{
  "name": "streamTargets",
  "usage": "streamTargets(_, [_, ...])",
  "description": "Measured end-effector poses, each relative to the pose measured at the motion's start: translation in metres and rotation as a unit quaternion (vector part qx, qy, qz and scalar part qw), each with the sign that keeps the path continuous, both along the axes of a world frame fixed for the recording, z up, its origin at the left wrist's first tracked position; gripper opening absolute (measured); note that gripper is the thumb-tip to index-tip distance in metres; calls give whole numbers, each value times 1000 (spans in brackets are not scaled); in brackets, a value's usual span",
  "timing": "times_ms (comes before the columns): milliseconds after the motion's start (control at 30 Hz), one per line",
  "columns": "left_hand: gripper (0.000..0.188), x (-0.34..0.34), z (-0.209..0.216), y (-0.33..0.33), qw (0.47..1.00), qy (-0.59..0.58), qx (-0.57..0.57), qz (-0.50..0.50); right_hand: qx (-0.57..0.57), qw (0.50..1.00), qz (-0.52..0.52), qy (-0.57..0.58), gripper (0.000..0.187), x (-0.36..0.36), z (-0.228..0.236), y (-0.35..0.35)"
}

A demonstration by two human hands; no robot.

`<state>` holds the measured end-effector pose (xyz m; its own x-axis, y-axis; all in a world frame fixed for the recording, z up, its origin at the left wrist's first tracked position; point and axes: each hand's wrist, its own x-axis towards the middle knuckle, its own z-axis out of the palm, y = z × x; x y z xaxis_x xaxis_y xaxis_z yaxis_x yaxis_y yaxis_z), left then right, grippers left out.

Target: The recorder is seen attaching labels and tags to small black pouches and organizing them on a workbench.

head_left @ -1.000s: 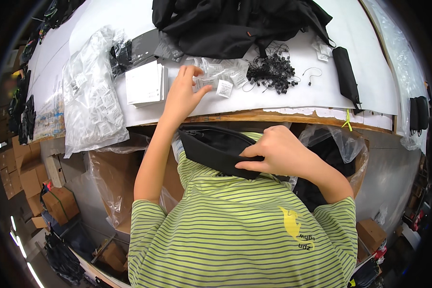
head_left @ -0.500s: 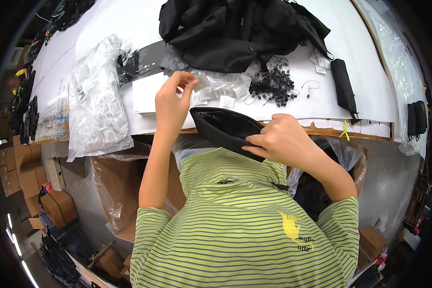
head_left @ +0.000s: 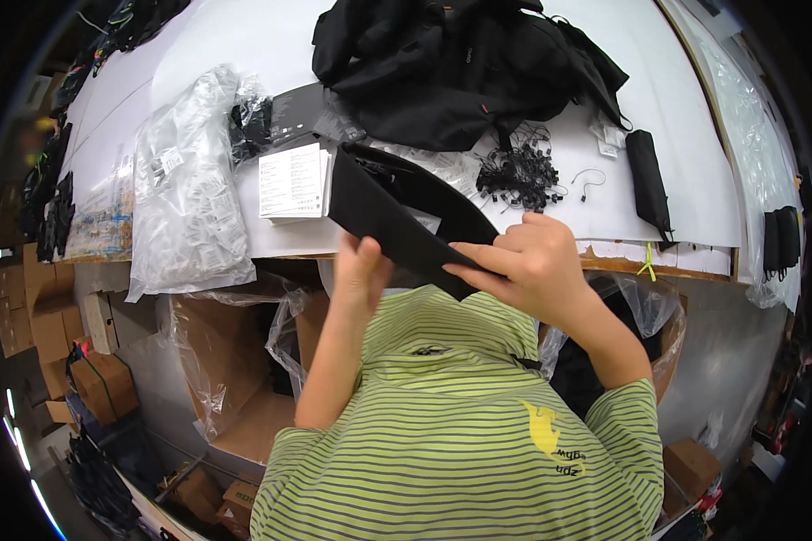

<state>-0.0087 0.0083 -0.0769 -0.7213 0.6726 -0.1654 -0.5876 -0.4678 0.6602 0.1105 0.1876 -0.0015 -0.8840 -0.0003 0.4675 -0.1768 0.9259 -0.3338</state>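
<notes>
Over the near edge of the white surface (head_left: 705, 212), we hold a black pouch (head_left: 383, 216) tilted, its mouth gaping and its upper left end beside a stack of white booklets (head_left: 290, 185). Our right hand (head_left: 534, 270) grasps the pouch's lower right end, thumb and fingers pinching the fabric. Our left hand (head_left: 361, 272) is up against or just beside the pouch's lower left side, fingers bent; we cannot tell whether it grips the cloth.

Toward the left edge of the surface we have a clear plastic bag (head_left: 189, 198) of small white tags, its lower end hanging past the near edge. Behind the booklets lies a dark grey packet (head_left: 298, 113). A large black fabric item (head_left: 433, 81) spreads along the far edge, with a heap of black cords (head_left: 519, 178) in front of it. Near the near right corner we see a slim black case (head_left: 648, 185), and a yellow tie (head_left: 647, 261) hangs at the near edge.
</notes>
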Motion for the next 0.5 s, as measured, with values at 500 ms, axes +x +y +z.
streamTargets(500, [50,9,10,27,991,-96,-71,67,-524,818,-234,39,17,9,-62,-29])
